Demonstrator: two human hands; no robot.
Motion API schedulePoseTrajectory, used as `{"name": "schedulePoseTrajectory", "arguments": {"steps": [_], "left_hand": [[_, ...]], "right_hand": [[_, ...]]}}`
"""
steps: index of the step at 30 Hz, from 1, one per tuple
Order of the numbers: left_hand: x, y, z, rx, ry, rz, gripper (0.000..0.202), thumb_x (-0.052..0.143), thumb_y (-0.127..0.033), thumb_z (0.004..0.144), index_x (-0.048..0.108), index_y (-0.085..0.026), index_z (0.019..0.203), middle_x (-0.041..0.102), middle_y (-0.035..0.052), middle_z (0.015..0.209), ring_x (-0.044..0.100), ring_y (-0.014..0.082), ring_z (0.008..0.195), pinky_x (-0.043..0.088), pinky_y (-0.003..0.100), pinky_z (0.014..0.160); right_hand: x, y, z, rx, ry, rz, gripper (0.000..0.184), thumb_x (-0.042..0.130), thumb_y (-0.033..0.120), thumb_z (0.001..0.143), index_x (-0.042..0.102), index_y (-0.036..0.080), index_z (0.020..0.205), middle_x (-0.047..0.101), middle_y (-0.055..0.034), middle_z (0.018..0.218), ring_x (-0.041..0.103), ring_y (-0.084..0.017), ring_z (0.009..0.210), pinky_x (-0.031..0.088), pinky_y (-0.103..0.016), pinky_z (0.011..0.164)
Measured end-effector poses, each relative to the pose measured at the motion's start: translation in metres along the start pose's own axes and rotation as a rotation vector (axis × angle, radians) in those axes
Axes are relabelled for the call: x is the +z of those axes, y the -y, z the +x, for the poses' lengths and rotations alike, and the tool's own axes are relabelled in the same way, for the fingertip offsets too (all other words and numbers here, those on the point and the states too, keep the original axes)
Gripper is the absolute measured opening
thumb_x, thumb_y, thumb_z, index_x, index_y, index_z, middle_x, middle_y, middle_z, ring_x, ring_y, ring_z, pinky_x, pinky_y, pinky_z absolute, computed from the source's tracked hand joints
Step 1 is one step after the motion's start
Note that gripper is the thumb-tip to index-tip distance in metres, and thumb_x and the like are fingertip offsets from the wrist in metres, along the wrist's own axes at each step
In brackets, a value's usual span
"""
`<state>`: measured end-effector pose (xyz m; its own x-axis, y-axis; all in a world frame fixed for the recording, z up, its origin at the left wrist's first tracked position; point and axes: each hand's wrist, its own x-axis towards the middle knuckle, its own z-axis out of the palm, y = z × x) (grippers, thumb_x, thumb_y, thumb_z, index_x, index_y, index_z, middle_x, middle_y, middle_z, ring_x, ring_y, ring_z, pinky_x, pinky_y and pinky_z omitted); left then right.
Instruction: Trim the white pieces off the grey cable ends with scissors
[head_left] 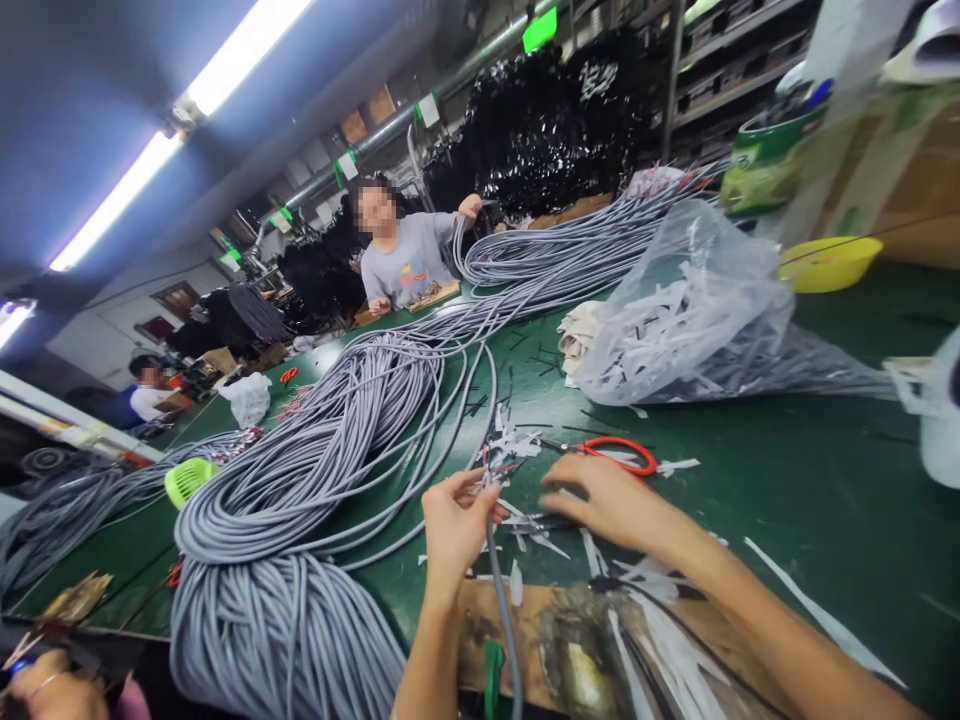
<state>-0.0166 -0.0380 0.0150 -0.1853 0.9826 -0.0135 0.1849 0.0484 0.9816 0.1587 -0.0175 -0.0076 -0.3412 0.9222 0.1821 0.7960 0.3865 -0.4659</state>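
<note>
While the left fingers (487, 498) hold cable (503, 610), scissors (592, 443) apparently lie among scraps (519, 446).

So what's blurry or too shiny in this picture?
In the head view, the ceiling tube light glares white; also in the head view, the right hand looks smeared, the left hand sharper; and, again in the head view, the black bundles sparkle with bright specks.

Right of the right hand (604, 498), tabletop (810, 480) runs mostly open — scissors (646, 456) and plastic bag (690, 330) block forward; leftward, cable coils (322, 440) bar passage, height unclear.
</note>
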Motion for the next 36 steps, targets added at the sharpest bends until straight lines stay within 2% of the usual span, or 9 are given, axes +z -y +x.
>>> {"name": "schedulePoseTrajectory", "arguments": {"steps": [4,7,9,11,16,19,26,31,36], "left_hand": [[0.011,0.006,-0.007,0.020,0.033,0.022,0.024,0.070,-0.026,0.064,0.066,-0.010,0.082,0.056,-0.0026,0.048,0.050,0.0081,0.033,0.040,0.017,0.034],[0.019,0.011,-0.014,0.045,0.108,0.033,0.024,0.069,-0.030,0.067,0.066,-0.013,0.084,0.058,-0.0022,0.055,0.044,0.0056,0.030,0.033,0.016,0.029],[0.019,0.011,-0.016,0.035,0.135,0.009,0.027,0.068,-0.033,0.067,0.067,-0.013,0.085,0.057,-0.0023,0.051,0.046,0.0071,0.031,0.035,0.017,0.031],[0.016,0.008,-0.016,0.025,0.125,-0.037,0.032,0.068,-0.037,0.067,0.067,-0.011,0.085,0.054,-0.0026,0.045,0.047,0.0089,0.033,0.038,0.018,0.033],[0.003,-0.002,-0.015,0.098,-0.018,-0.154,0.038,0.070,-0.046,0.063,0.067,-0.010,0.075,0.060,0.0015,0.051,0.044,0.0071,0.033,0.036,0.019,0.032],[0.001,-0.002,-0.017,0.146,-0.055,-0.172,0.036,0.070,-0.045,0.063,0.067,-0.010,0.074,0.059,0.0014,0.050,0.041,0.0063,0.034,0.032,0.018,0.032],[-0.001,-0.001,-0.019,0.190,-0.059,-0.158,0.025,0.067,-0.034,0.067,0.069,-0.011,0.074,0.060,0.0021,0.050,0.040,0.0065,0.036,0.031,0.018,0.036],[-0.002,0.000,-0.019,0.195,-0.060,-0.116,0.018,0.065,-0.029,0.068,0.070,-0.012,0.073,0.060,0.0023,0.052,0.042,0.0075,0.038,0.032,0.019,0.038],[-0.002,0.001,-0.019,0.224,-0.020,-0.028,0.019,0.060,-0.027,0.072,0.071,-0.012,0.075,0.063,0.0037,0.057,0.048,0.0093,0.043,0.037,0.018,0.042]], "right_hand": [[-0.004,-0.022,0.007,0.269,-0.131,-0.180,0.018,0.054,0.002,0.064,0.067,0.012,0.071,0.067,-0.0170,0.073,0.064,-0.027,0.069,0.044,-0.033,0.058],[-0.002,-0.026,0.008,0.303,-0.172,-0.196,0.014,0.053,0.004,0.062,0.063,0.015,0.061,0.065,-0.0152,0.064,0.063,-0.025,0.062,0.042,-0.031,0.054],[-0.002,-0.023,0.009,0.293,-0.204,-0.188,0.014,0.051,0.008,0.065,0.062,0.016,0.062,0.066,-0.0124,0.064,0.062,-0.023,0.057,0.040,-0.029,0.051],[-0.004,-0.017,0.012,0.230,-0.247,-0.108,0.015,0.049,0.014,0.069,0.063,0.018,0.068,0.066,-0.0078,0.064,0.061,-0.019,0.054,0.041,-0.027,0.049],[-0.007,0.006,0.017,-0.071,-0.402,0.428,0.028,0.050,0.046,0.077,0.058,0.020,0.070,0.062,0.0003,0.057,0.055,-0.014,0.050,0.045,-0.023,0.048],[-0.007,0.015,0.016,-0.131,-0.418,0.461,0.036,0.056,0.056,0.071,0.054,0.021,0.063,0.057,0.0018,0.053,0.051,-0.013,0.047,0.043,-0.022,0.045],[-0.005,0.016,0.012,-0.248,-0.413,0.353,0.049,0.047,0.057,0.078,0.042,0.021,0.046,0.044,0.0028,0.043,0.040,-0.010,0.039,0.034,-0.022,0.038],[-0.008,0.018,0.010,-0.298,-0.392,0.340,0.047,0.047,0.054,0.079,0.044,0.020,0.047,0.047,0.0022,0.043,0.042,-0.010,0.039,0.034,-0.021,0.038],[-0.003,0.014,0.009,-0.353,-0.368,0.329,0.038,0.046,0.044,0.082,0.046,0.021,0.051,0.049,0.0019,0.045,0.043,-0.010,0.040,0.036,-0.021,0.040]]}}
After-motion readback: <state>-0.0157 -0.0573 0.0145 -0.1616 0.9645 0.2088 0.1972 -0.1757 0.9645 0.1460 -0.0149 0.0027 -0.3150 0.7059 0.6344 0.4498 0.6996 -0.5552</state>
